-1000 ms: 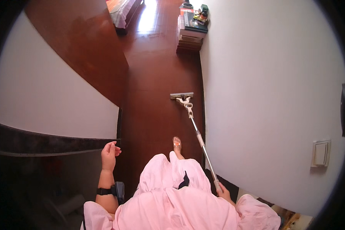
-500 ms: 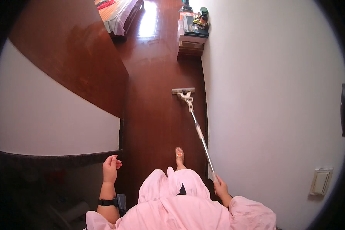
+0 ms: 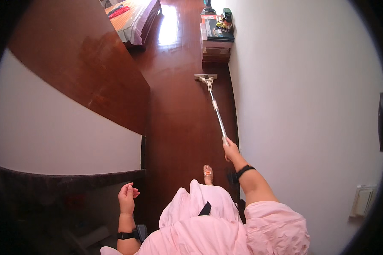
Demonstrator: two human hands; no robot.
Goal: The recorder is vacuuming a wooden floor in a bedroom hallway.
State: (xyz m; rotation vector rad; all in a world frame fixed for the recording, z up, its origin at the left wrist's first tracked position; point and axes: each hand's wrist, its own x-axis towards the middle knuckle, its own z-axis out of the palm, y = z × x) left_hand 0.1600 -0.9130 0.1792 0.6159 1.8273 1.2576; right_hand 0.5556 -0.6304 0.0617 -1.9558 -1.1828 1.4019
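A flat mop (image 3: 217,113) with a silver pole slants away from me along the right wall, its wide pale head (image 3: 206,77) lying on the dark red wooden floor. The upper end of the pole is in my right hand (image 3: 230,149), fingers wrapped round it and the arm stretched forward. My left hand (image 3: 128,196) hangs at the left with nothing in it, its fingers loosely bent and slightly apart. Near that hand is the dark edge of a ledge (image 3: 115,175).
Boxes and small items make a stack (image 3: 217,40) against the right wall, just beyond the mop head. A brown wooden door (image 3: 81,63) stands on the left. Past it is a bed (image 3: 134,21). A light switch (image 3: 364,202) is on the right wall.
My right arm has reached forward, pushing the mop away along the floor until its head is close to the stacked boxes. My left hand still hangs at the left.
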